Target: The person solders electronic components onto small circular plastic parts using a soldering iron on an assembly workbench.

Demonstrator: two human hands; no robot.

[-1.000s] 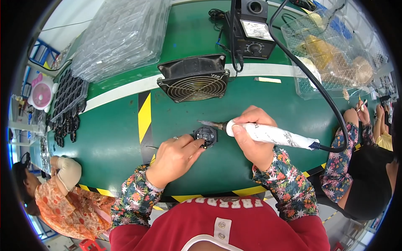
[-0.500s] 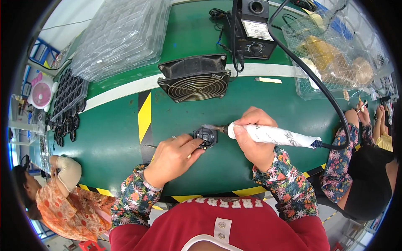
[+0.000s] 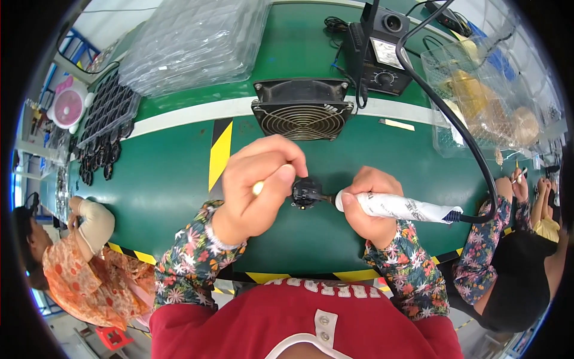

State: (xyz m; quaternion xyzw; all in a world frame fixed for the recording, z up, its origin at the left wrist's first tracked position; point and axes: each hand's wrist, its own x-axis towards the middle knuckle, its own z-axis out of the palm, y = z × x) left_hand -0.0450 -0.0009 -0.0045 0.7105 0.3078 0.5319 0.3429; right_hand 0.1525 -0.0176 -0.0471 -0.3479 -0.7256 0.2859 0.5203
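Note:
A small round black part (image 3: 305,192) lies on the green bench in front of me. My right hand (image 3: 372,203) grips a soldering iron (image 3: 402,207) by its white-wrapped handle; the metal tip reaches the right side of the part. Just left of the part, my left hand (image 3: 258,182) is closed, thumb against curled fingers. A pale rounded end of a thin tool (image 3: 258,188) shows between its fingers; the rest of that tool is hidden, so its kind is unclear.
Beyond the part stands a black fan (image 3: 304,121), with a soldering station (image 3: 385,75) behind it. Clear plastic trays (image 3: 194,48) are stacked far left, near a black tray (image 3: 110,110). A clear bin (image 3: 445,134) is at right. People sit on both sides.
My left hand has lifted off the black part, its fingers curling in. The iron's tip has come down from above the part to its right side. The whole view has shifted slightly.

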